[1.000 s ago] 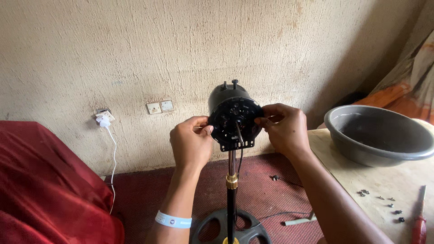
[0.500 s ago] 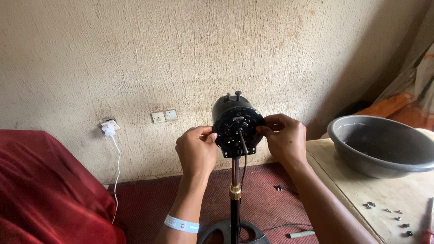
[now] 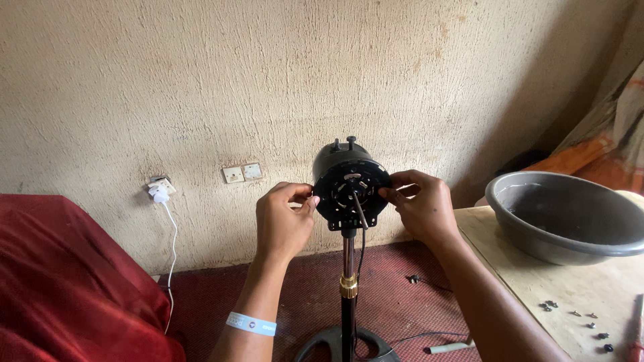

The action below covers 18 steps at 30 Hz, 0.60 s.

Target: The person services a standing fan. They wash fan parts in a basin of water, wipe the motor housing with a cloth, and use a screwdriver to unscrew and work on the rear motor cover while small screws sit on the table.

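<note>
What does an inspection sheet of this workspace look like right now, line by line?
Surface: wooden table at right.
Job's things: black fan motor head on a stand pole, with no blades or guard.
Clutter: grey basin, loose screws, red-handled tool.
Hands: left hand and right hand grip the motor's sides.
Cables: black cord down the pole; white charger cable.
Surroundings: rough wall, red cloth.

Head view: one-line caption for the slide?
Both hands, left hand and right hand, grip the black fan motor on its stand, gray basin beside.
</note>
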Tool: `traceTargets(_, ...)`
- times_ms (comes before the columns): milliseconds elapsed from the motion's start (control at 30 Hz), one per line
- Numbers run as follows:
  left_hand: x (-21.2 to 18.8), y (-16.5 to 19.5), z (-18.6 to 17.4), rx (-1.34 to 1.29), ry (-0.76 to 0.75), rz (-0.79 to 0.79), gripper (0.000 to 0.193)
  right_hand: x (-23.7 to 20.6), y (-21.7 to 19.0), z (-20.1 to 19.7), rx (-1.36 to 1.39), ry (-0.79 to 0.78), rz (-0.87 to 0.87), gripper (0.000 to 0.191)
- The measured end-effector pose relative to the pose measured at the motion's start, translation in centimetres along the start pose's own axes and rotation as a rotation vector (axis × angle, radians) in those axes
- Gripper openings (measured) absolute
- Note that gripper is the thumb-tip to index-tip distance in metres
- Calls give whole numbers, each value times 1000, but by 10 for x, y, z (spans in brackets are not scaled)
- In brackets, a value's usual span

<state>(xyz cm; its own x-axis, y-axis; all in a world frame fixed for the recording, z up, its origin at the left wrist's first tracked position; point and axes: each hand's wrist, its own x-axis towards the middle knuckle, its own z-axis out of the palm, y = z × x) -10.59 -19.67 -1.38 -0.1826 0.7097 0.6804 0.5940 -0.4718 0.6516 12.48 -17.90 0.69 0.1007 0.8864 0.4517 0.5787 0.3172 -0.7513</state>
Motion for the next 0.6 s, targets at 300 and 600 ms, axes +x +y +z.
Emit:
traceTargets(300, 3, -20, 13, -7, -76, 58, 68, 1, 12, 1, 14, -55, -80, 40)
traceTargets(600, 43, -68, 46, -532, -431, 2, 127, 33, 46, 6, 219, -328, -251, 111)
